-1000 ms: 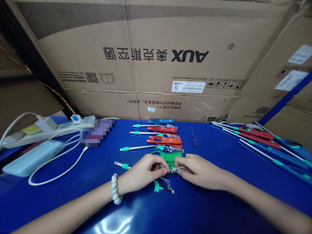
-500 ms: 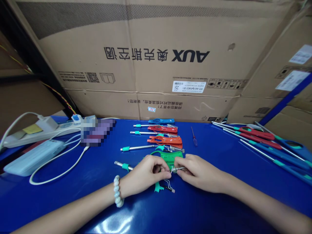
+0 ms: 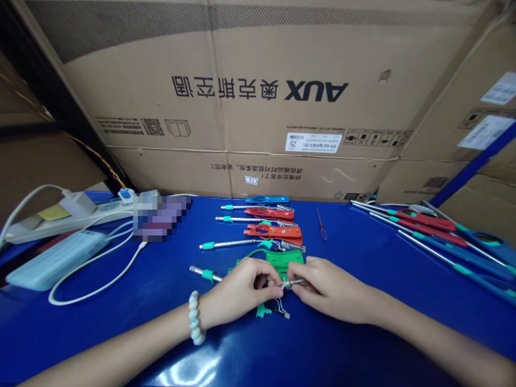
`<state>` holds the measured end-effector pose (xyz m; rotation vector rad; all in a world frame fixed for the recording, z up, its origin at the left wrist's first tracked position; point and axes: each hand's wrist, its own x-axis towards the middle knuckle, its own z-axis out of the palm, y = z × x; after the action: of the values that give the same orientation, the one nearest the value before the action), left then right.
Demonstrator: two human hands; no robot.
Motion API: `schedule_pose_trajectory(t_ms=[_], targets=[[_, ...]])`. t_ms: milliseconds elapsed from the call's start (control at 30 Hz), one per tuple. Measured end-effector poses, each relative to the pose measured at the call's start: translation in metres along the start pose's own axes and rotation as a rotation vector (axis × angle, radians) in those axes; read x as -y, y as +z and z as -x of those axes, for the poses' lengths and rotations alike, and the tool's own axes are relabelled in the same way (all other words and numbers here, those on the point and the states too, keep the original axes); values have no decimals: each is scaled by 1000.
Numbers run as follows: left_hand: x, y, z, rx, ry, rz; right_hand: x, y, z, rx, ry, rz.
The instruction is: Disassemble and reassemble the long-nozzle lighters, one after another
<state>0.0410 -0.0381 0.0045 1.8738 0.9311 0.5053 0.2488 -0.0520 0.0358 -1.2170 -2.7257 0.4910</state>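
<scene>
I read the place as a small assembly workshop: on the blue worktop, I saw disassembled lighters laid in rows, a screwdriver beside them, assembled lighters piled at its right side, and cardboard standing behind it.

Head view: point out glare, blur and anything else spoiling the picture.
Head view: white glare on the blue tabletop near the bottom edge; head view: pixel blocks mask the purple object; head view: the small part between left hand and right hand lacks clear detail; head view: the large box's smallest print is unreadable.
</scene>
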Motion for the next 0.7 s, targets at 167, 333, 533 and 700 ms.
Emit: schedule_pose_trajectory(t_ms=[167, 333, 533, 700], targets=[[-4, -2, -1, 0, -11, 32, -3, 1, -1, 5, 16, -4], [-8, -4, 0, -15, 2, 43, -7, 1, -1, 7, 9, -13], [-4, -3, 0, -18, 1, 29, -7, -1, -2, 20, 11, 1], [-2, -2, 0, -33, 3, -12, -7, -2, -1, 19, 11, -4]])
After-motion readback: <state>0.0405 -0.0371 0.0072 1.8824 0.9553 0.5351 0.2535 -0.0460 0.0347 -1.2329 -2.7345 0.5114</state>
